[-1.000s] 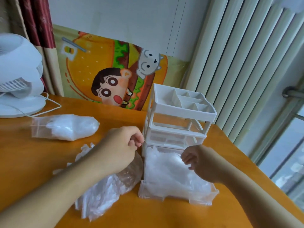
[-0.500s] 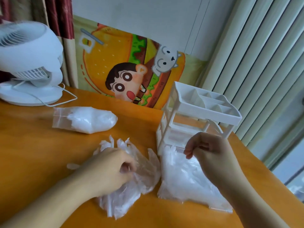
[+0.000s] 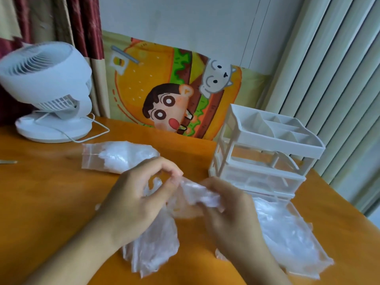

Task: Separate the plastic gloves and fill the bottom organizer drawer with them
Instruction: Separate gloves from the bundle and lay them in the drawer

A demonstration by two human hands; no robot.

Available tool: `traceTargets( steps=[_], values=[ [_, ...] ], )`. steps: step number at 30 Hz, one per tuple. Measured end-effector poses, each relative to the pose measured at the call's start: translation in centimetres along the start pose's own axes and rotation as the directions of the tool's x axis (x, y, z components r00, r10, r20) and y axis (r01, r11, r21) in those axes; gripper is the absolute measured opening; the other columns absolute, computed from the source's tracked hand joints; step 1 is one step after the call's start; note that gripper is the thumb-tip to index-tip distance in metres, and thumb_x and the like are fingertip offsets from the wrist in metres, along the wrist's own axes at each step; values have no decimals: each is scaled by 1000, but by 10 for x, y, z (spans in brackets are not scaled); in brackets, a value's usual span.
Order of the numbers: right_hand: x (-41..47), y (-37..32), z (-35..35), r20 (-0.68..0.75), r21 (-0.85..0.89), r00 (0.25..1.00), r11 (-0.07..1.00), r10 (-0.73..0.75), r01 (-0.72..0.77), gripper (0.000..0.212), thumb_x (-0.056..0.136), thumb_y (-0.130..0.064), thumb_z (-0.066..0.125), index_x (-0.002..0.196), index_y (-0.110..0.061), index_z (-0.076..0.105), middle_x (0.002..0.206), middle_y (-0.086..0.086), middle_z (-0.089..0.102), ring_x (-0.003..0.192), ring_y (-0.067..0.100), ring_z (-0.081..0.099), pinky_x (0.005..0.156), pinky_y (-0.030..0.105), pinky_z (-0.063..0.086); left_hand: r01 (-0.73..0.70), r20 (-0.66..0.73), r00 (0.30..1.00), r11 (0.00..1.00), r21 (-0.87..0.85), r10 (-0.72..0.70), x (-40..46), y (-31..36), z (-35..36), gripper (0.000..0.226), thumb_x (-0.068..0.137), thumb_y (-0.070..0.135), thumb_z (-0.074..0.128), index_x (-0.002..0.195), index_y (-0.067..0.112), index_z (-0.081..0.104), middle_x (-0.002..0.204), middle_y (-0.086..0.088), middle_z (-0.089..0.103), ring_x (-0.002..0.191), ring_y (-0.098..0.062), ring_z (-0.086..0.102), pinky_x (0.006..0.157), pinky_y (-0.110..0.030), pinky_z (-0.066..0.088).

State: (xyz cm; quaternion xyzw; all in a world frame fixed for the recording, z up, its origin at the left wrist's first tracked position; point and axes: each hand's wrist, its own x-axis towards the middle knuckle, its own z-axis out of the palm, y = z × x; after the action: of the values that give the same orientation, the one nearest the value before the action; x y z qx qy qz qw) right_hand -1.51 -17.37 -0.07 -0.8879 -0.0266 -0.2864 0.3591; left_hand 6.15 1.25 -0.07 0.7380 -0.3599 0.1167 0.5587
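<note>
1. Both forearms reach in from the bottom edge and meet near the middle of the view, both bare.
2. The left hand [image 3: 135, 200] shows its back to the camera, with the wrist low and to the left.
3. Its thumb and forefinger are curled into a ring, the tips pinching a glove [image 3: 195, 194].
4. The right hand [image 3: 228, 210] is just beside it, back up, its fingers bent and gripping the same glove.
5. The two hands' fingertips are close together, nearly touching.
6. The right forearm runs off at the lower right.
</note>
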Motion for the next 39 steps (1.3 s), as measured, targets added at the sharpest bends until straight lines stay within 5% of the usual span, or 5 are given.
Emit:
traceTargets(
  steps=[11,19,24,29,39],
  values=[
    [-4,9,-30,28,587,930,747,368,-313,35,104,-20,65,82,8,65,63,22,57,46,33,44,42,32,39,297,36,955,931,-214,-296,3,4,-5,28,97,26,66,80,4,73,66,-20,58,60,-19,54,63,-29,45],
    [-4,16,-35,-9,565,929,768,369,-300,35,104,-10,57,73,4,60,59,20,61,45,30,50,43,34,42,376,-77,905,872,-314,-418,6,1,-7,41,101,32,60,68,15,77,68,-13,67,71,-25,66,79,-44,51],
    [-4,18,-35,70,253,984,951,164,-177,33,89,-8,79,112,-29,70,100,-5,77,92,8,72,76,18,55,415,-16,901,872,-260,-433,5,3,-3,38,96,41,60,76,17,81,79,-8,75,83,-16,72,87,-34,52],
    [-3,15,-29,16,337,978,920,209,-202,32,101,-6,64,68,-5,67,57,17,65,50,36,61,51,39,50,451,157,892,835,-316,-423,4,14,1,58,92,50,58,74,-5,63,58,-10,53,51,-16,51,52,-23,42],
    [-2,23,-39,-40,463,931,832,363,-305,23,106,-13,61,87,-1,68,62,23,64,31,24,43,36,22,31,439,36,878,773,-458,-477,8,7,-10,23,87,24,71,78,4,72,60,-13,53,53,-21,49,58,-33,43]
  ],
)
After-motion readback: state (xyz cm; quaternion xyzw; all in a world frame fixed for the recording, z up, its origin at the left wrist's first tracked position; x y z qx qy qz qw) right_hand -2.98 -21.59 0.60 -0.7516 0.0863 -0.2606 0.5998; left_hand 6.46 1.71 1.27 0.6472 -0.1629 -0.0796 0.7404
